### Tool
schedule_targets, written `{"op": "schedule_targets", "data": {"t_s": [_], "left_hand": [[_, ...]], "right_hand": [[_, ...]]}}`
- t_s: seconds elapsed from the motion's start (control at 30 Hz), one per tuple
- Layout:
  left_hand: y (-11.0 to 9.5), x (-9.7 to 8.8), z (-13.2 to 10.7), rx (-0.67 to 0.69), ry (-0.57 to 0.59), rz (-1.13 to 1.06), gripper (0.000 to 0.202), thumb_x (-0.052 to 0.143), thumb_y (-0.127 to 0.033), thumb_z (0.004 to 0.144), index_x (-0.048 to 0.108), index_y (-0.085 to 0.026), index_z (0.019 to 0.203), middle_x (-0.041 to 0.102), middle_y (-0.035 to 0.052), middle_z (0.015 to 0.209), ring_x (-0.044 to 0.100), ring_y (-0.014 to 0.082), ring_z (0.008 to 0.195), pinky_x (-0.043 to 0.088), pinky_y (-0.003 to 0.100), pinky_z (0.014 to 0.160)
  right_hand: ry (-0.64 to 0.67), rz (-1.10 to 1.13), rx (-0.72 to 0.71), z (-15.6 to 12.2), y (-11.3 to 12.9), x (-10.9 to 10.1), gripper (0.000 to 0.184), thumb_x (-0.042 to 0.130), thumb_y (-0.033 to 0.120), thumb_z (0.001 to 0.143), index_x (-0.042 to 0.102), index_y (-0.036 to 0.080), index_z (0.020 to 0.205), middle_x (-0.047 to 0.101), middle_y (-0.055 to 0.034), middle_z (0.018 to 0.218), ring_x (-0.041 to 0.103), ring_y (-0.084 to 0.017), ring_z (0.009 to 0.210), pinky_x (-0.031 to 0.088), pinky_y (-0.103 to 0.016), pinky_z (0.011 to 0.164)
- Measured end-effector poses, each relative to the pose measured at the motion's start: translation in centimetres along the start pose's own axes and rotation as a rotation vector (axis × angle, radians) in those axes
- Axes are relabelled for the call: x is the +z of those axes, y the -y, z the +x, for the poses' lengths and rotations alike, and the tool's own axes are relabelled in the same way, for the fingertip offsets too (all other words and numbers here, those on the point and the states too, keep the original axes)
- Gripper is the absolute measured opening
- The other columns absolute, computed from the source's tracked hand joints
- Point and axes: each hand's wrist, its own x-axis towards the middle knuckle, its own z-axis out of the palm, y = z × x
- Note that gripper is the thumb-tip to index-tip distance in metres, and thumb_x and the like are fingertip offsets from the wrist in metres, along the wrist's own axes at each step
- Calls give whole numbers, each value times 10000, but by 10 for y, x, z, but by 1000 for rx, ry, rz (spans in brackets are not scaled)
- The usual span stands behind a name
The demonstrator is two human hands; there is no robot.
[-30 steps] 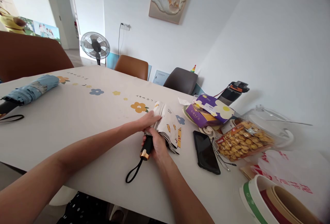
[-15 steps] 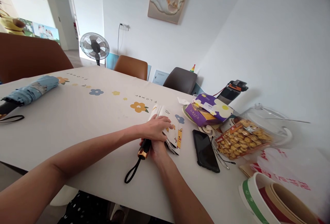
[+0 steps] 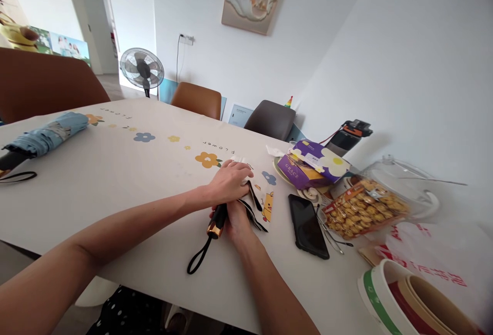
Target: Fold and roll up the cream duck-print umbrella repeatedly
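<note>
White folded umbrella point(image 3: 257, 202) lies on the tabletop point(image 3: 115, 181), long axis diagonal, black handle toward you, canopy pointing away-right. Your right hand point(image 3: 235, 220) clasps the handle; your left hand point(image 3: 229, 183) presses the canopy.

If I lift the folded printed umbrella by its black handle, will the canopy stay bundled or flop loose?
Probably flop: the printed umbrella has canopy pleats fanning out beside the left hand, with no strap visibly closed. The handle, gripped by the right hand, looks rigid. Its wrist loop would likely dangle.
</note>
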Motion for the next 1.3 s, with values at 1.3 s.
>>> {"op": "schedule_targets", "data": {"t_s": [1.3], "left_hand": [[106, -26, -29, -845, -263, -692, 206, 548, -336, 692, 563, -132, 716, 553, 27, 619, 488, 93, 461, 475, 267, 510]], "right_hand": [[61, 65, 61, 0, 8, -6, 340, 682, 409, 634, 512, 168, 804, 527, 28, 552, 493, -98, 403, 445, -232, 357]]}}
